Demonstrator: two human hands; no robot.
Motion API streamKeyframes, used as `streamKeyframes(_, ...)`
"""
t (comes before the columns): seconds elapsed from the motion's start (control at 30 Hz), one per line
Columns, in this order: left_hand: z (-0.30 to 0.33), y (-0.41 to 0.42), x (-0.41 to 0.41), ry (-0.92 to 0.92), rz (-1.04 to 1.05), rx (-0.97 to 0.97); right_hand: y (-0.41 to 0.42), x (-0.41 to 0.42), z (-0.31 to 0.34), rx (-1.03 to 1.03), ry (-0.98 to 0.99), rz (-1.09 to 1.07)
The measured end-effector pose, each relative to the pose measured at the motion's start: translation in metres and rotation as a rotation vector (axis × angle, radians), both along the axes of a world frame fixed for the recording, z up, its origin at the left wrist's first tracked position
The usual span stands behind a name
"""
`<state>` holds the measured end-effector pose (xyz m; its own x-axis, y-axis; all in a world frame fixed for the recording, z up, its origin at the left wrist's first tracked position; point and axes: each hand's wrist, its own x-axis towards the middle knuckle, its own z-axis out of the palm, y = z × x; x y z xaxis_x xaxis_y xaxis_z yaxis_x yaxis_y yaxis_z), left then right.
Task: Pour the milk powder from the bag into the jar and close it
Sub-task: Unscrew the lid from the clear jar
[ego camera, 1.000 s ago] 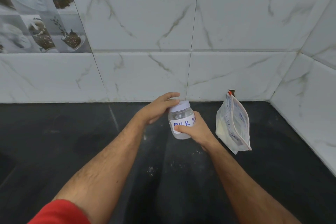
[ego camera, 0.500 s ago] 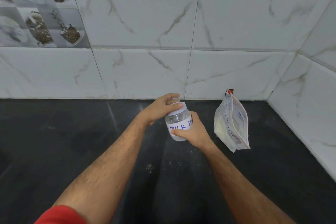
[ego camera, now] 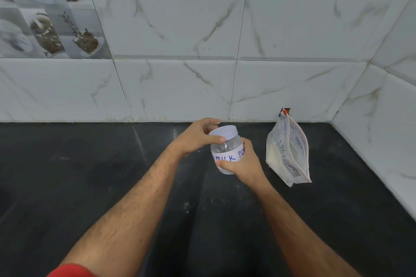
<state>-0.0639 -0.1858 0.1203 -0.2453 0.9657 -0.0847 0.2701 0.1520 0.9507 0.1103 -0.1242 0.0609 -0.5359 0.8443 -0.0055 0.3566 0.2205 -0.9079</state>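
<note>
A small clear plastic jar (ego camera: 226, 149) with a white label in blue handwriting is held above the black counter, tilted slightly left. It looks empty. Its white lid (ego camera: 225, 132) sits on top. My left hand (ego camera: 195, 139) wraps its fingers around the lid. My right hand (ego camera: 244, 164) grips the jar's body from the right and below. A clear zip bag (ego camera: 287, 153) with pale milk powder in its lower part stands on the counter to the right of the jar, leaning against the back wall, with its zip slider at the top.
The black counter (ego camera: 90, 175) runs to white marble-look tiled walls at the back (ego camera: 225, 29) and right (ego camera: 382, 130), forming a corner near the bag. A few specks of spilled powder (ego camera: 186, 206) lie on the counter below the jar.
The jar tipped a little to the left and my left thumb shifted across the lid's front edge. The bag has stayed in place.
</note>
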Motion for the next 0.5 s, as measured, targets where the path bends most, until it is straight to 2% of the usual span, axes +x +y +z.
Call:
streamKeyframes(0.2, 0.005, 0.004, 0.012, 0.015, -0.043, 0.011, -0.014, -0.004, -0.002, 0.033, -0.005, 0.032)
streamKeyframes(0.5, 0.006, -0.006, -0.005, 0.04, 0.011, -0.015, -0.001, 0.002, 0.003, 0.016, 0.025, -0.009)
